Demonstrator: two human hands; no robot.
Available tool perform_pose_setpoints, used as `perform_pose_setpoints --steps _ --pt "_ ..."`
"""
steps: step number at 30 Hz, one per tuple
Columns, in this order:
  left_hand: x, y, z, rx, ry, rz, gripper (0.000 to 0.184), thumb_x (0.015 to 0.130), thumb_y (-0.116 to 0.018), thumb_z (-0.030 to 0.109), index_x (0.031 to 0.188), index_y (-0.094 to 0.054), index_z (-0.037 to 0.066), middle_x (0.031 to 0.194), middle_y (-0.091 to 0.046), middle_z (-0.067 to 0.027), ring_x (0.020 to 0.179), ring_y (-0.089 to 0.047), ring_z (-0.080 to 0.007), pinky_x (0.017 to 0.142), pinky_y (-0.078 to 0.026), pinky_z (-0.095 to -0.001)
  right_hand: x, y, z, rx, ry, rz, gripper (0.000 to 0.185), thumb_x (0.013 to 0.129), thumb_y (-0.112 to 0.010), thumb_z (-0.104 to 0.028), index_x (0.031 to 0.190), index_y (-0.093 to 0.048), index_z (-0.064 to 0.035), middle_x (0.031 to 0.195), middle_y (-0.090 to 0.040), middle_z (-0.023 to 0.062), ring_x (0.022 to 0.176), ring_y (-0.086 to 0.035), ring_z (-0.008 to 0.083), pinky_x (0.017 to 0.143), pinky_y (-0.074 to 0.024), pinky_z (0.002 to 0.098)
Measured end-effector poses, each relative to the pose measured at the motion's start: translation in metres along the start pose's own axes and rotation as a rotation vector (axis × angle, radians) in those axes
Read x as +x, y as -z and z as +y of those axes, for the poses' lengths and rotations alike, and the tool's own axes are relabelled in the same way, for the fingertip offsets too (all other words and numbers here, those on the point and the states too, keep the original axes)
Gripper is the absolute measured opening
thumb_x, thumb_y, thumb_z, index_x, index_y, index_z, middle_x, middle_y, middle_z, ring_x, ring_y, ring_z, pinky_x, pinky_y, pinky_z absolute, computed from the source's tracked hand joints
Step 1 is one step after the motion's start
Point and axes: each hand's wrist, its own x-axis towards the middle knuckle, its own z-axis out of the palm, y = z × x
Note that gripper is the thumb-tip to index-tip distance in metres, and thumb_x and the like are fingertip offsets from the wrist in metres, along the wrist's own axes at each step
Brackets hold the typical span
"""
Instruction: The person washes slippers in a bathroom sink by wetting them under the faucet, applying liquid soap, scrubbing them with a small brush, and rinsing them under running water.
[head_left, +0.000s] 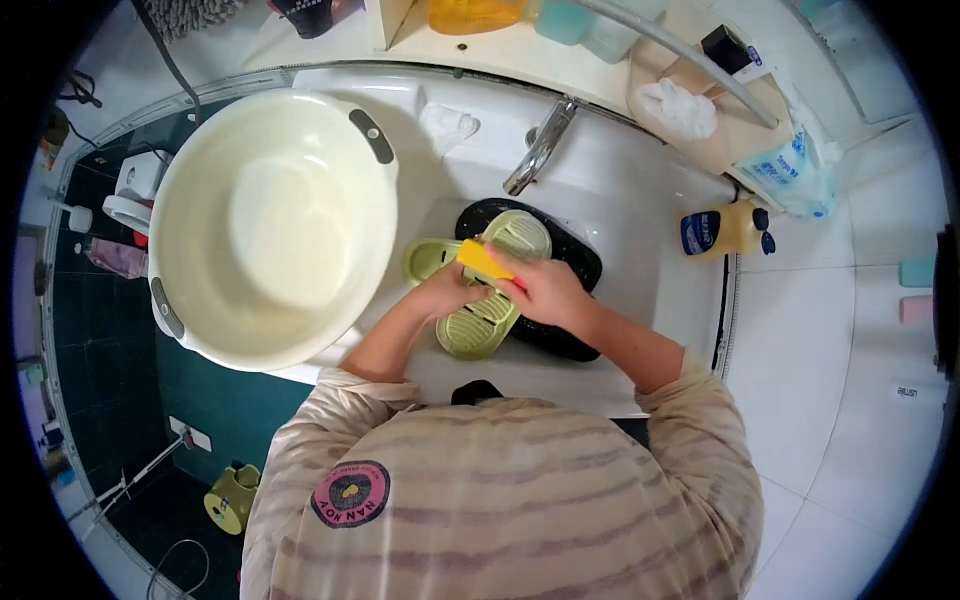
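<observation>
Over the sink basin, my right hand (550, 292) is closed on a yellow brush (484, 260) with a red part near the fingers; its bristles are hidden. Beside it, my left hand (447, 290) grips a light green ridged slipper (475, 332), its fingers partly hidden. Another light green ridged piece (522, 236) lies above my hands, and a green part (428, 257) shows to the left; how these join cannot be made out. Black slippers or a black tray (575, 262) lie beneath and to the right, wet-looking.
A large cream basin (290, 230) rests on the left of the sink (640, 215). The chrome faucet (540, 148) reaches over the sink from the back. A yellow bottle (722, 229) lies at the right edge. A white cloth (448, 125) sits behind the sink bowl.
</observation>
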Motion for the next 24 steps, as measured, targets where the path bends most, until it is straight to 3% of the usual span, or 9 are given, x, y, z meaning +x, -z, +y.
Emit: perform_pose_setpoints --steps 2,7,9,10,12,15,20,22,24 --pt "0.000 -0.002 -0.003 -0.073 0.019 -0.014 0.091 0.079 -0.072 0.014 0.149 -0.013 0.009 0.138 -0.044 -0.0140 0.121 -0.045 -0.0199 0.101 -0.037 -0.0305 0.005 0.005 0.032 -0.084 -0.341 -0.102 0.057 0.087 -0.055 -0.032 0.141 -0.037 -0.0262 0.068 -0.063 0.0147 0.058 -0.061 0.0354 0.056 -0.0504 0.0457" --pt "0.006 -0.002 -0.012 -0.327 -0.042 -0.002 0.090 0.079 -0.074 0.021 0.147 -0.017 0.007 0.134 -0.048 -0.0154 0.117 -0.050 -0.0233 0.096 -0.043 -0.0326 0.006 0.001 0.042 -0.158 -0.501 -0.012 0.049 0.089 -0.054 -0.032 0.136 -0.045 -0.0224 0.065 -0.061 0.0180 0.058 -0.060 0.0365 0.056 -0.0493 0.0458" --pt "-0.011 -0.002 0.020 -0.490 0.237 0.161 0.084 0.080 -0.071 0.013 0.146 -0.019 0.011 0.129 -0.051 -0.0125 0.114 -0.054 -0.0245 0.089 -0.050 -0.0371 0.007 0.000 0.046 -0.169 -0.493 0.011 0.049 0.089 -0.054 -0.033 0.136 -0.045 -0.0220 0.066 -0.061 0.0183 0.059 -0.060 0.0366 0.057 -0.0491 0.0462" --pt "-0.024 -0.001 0.028 -0.483 0.227 0.162 0.084 0.080 -0.071 0.013 0.146 -0.019 0.011 0.129 -0.051 -0.0125 0.114 -0.054 -0.0245 0.089 -0.050 -0.0371 0.007 0.002 0.048 -0.185 -0.486 0.017 0.049 0.089 -0.053 -0.034 0.136 -0.045 -0.0215 0.066 -0.061 0.0185 0.059 -0.061 0.0368 0.057 -0.0489 0.0467" --pt "-0.057 -0.002 0.028 -0.955 0.329 -0.053 0.070 0.083 -0.065 0.008 0.141 -0.027 0.012 0.126 -0.051 -0.0110 0.110 -0.057 -0.0266 0.085 -0.054 -0.0432 0.008 0.005 0.046 -0.205 -0.502 0.034 0.049 0.089 -0.053 -0.034 0.136 -0.045 -0.0215 0.066 -0.061 0.0187 0.060 -0.061 0.0372 0.057 -0.0490 0.0468" --pt "-0.075 -0.025 0.016 -1.131 0.046 -0.006 0.059 0.083 -0.056 -0.001 0.135 -0.032 0.013 0.125 -0.051 -0.0104 0.109 -0.058 -0.0269 0.085 -0.055 -0.0466 0.011 0.005 0.018 -0.126 -0.516 0.066 0.051 0.089 -0.054 -0.033 0.137 -0.044 -0.0217 0.068 -0.062 0.0192 0.061 -0.061 0.0377 0.058 -0.0495 0.0465" --pt "-0.064 -0.027 0.010 -0.947 0.111 0.110 0.058 0.078 -0.047 -0.007 0.134 -0.037 0.006 0.124 -0.053 -0.0160 0.106 -0.060 -0.0313 0.086 -0.055 -0.0438 -0.011 0.004 -0.064 0.086 -0.175 0.143 0.053 0.086 -0.058 -0.028 0.137 -0.044 -0.0238 0.071 -0.062 0.0186 0.062 -0.062 0.0368 0.057 -0.0502 0.0438" --pt "-0.057 -0.020 0.005 -0.899 0.156 0.099 0.060 0.076 -0.045 -0.008 0.134 -0.036 0.006 0.123 -0.054 -0.0163 0.105 -0.060 -0.0318 0.084 -0.056 -0.0428 -0.011 0.014 -0.044 0.015 -0.382 -0.063 0.048 0.087 -0.056 -0.031 0.134 -0.046 -0.0270 0.075 -0.064 0.0170 0.065 -0.063 0.0353 0.058 -0.0518 0.0434" --pt "-0.043 -0.012 0.001 -0.877 0.104 0.005 0.061 0.076 -0.044 -0.009 0.134 -0.036 0.007 0.121 -0.054 -0.0150 0.104 -0.061 -0.0306 0.079 -0.058 -0.0399 -0.005 0.019 -0.005 -0.016 -0.556 0.111 0.047 0.086 -0.057 -0.030 0.133 -0.048 -0.0254 0.078 -0.065 0.0169 0.066 -0.064 0.0341 0.059 -0.0516 0.0427"
